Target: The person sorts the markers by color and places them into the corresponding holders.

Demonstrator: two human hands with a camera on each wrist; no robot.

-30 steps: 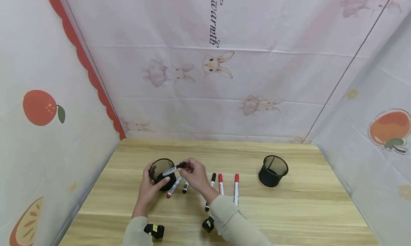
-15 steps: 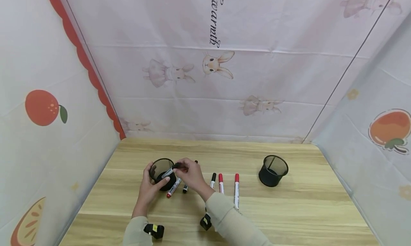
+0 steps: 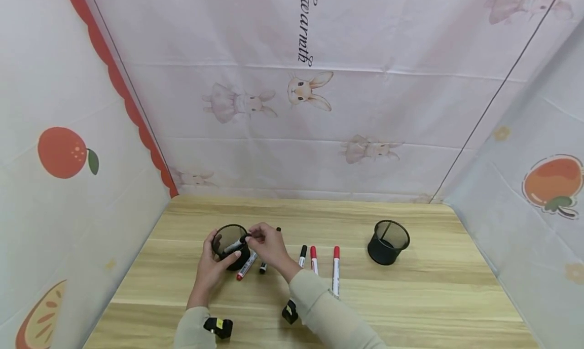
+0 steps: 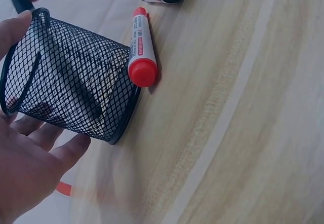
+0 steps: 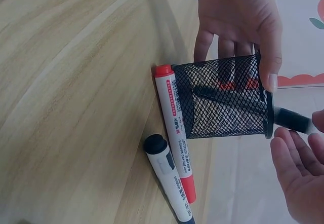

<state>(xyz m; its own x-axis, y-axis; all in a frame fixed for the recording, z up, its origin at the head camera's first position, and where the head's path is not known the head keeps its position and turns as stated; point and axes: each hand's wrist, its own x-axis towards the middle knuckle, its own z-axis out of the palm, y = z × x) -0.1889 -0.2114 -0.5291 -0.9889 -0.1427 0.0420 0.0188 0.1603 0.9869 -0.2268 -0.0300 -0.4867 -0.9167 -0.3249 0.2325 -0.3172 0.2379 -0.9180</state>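
My left hand (image 3: 211, 272) grips a round black mesh pen cup (image 3: 239, 263) at the left of the table, thumb near the rim and fingers round the far side. With its fingertips my right hand (image 3: 271, 248) pinches the black cap of a whiteboard marker (image 5: 291, 118) at the cup's mouth. The marker's body slants down inside the cup, visible through the mesh in both wrist views. Beside the cup's base lie a red whiteboard marker (image 5: 174, 127) and a black one (image 5: 167, 171), close together on the wood.
Right of the right hand lie a black marker (image 3: 303, 255) and two red markers, one nearer (image 3: 314, 255) and one farther right (image 3: 336, 270), partly behind the sleeve. A second mesh cup (image 3: 383, 251) stands at the table's right. Printed cloth walls (image 3: 292, 171) enclose the table.
My right hand has moved slightly left and pushed the black-capped marker deeper into the mesh cup. The left hand and cup have stayed in place.
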